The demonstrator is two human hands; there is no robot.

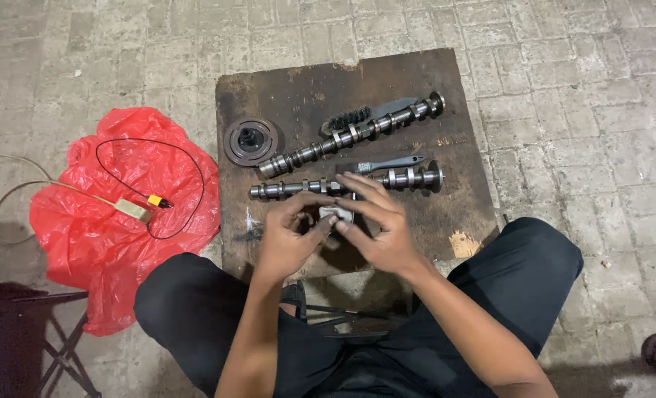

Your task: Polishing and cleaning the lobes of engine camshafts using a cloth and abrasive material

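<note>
Roughly, big to small:
- Dark wooden board [453, 214] on paved ground, betw. the person's knees.
- Red plastic bag [84, 214] left of board, w/ black wire [188, 158] and small yellow-tipped device [154, 200] on top.
- Two camshafts on board: upper camshaft [350, 135] slanted, lower camshaft [409, 177] approx. level.
- Round pulley [250, 141] near board's left edge.
- Wire brush [368, 114] behind upper shaft.
- Left hand [287, 239] & right hand [379, 225] together, both pinching small grey metal part [335, 214] just above board's near half.

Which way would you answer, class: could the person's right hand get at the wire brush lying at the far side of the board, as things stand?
Probably yes. The right hand shares a small grey part with the left hand; two camshafts lie between, low enough to reach over to the wire brush.
</note>
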